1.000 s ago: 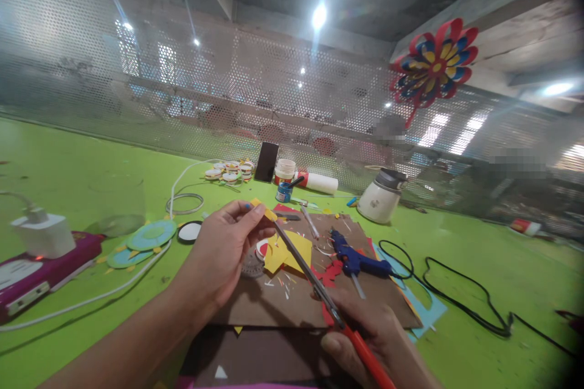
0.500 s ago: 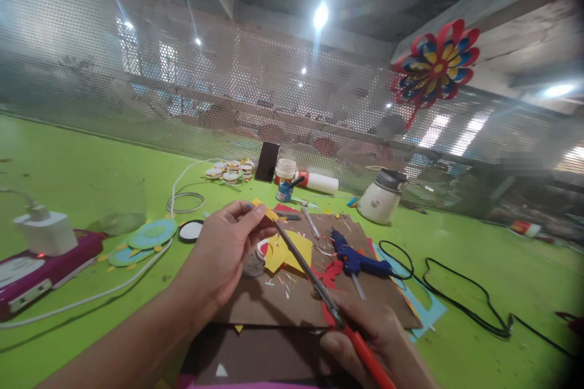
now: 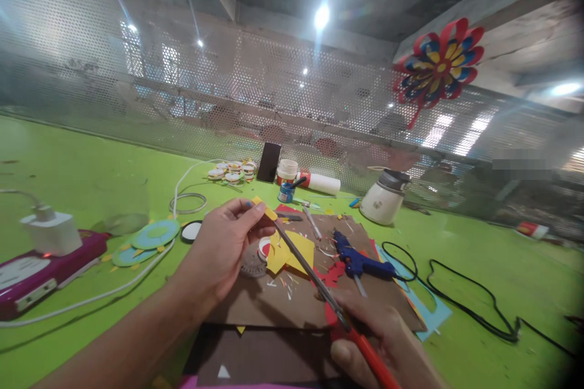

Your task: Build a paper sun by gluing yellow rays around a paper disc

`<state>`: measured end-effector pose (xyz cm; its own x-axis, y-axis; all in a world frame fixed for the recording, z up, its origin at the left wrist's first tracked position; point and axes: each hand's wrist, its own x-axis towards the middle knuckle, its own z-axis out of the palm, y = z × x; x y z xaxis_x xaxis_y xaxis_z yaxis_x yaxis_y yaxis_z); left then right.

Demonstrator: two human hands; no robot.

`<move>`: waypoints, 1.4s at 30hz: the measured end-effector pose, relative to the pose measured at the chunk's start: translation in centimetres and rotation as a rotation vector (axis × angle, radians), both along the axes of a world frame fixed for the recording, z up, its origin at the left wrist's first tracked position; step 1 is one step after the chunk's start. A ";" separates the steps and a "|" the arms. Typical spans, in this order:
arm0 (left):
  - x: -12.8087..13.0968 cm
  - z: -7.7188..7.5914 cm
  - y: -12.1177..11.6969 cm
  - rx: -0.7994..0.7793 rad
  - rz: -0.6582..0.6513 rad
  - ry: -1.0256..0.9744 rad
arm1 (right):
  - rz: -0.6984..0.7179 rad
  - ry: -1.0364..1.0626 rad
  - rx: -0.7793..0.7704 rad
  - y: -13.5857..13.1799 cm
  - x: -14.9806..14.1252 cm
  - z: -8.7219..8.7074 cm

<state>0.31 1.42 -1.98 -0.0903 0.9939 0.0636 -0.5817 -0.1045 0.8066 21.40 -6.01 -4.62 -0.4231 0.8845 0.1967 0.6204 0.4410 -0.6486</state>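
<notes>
Pinched between the thumb and fingers of my left hand (image 3: 223,243) is a small piece of yellow paper (image 3: 270,213). My right hand (image 3: 371,331) grips a pair of scissors (image 3: 314,279) by the red handles. The long blades look closed or nearly so, and their tips reach the lower edge of the small piece. Below the blades, larger yellow paper (image 3: 292,249) lies on a brown board (image 3: 255,310). Red paper scraps (image 3: 335,273) and a clear protractor (image 3: 253,266) lie around it.
A blue glue gun (image 3: 360,262) with a black cable rests on the board's right side. Behind it stand a white kettle (image 3: 383,197), a blue jar (image 3: 286,192) and a phone (image 3: 269,161). At left lie a purple power strip (image 3: 86,252) and blue paper discs (image 3: 155,234).
The whole view has shifted slightly. My left hand keeps its hold on the small yellow piece, and the scissors stay at its edge with the blades a little closer together.
</notes>
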 end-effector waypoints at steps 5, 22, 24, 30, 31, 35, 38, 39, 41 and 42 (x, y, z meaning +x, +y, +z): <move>-0.4 0.0 0.0 0.029 -0.031 0.072 | 0.017 0.004 -0.034 0.0 0.3 -0.1; -0.8 0.3 0.1 0.070 -0.021 0.180 | 0.038 -0.057 0.008 0.2 0.8 0.2; -0.8 0.3 0.1 0.070 -0.039 0.203 | 0.038 -0.050 0.010 0.2 0.7 0.2; -0.9 0.2 0.0 0.081 -0.065 0.225 | 0.028 -0.027 0.039 0.1 0.6 0.2; -0.9 0.2 0.0 0.078 -0.067 0.227 | 0.029 -0.025 0.047 0.0 0.5 0.2; -0.8 0.3 0.0 0.074 -0.074 0.233 | 0.020 -0.022 0.072 0.1 0.6 0.2; -0.8 0.4 0.0 0.074 -0.080 0.234 | 0.030 -0.033 0.072 0.1 0.7 0.2; -0.8 0.4 0.0 0.074 -0.082 0.234 | 0.039 -0.036 0.069 0.2 0.7 0.1; -0.8 0.4 0.0 0.074 -0.082 0.231 | 0.059 -0.041 0.054 0.2 0.8 0.0; -0.8 0.4 0.0 0.074 -0.084 0.229 | 0.065 -0.039 0.047 0.3 0.8 0.0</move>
<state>-0.49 1.47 -1.58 0.0170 0.9892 0.1454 -0.3936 -0.1270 0.9105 22.22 -5.74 -4.62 -0.4877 0.8450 0.2195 0.6134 0.5106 -0.6026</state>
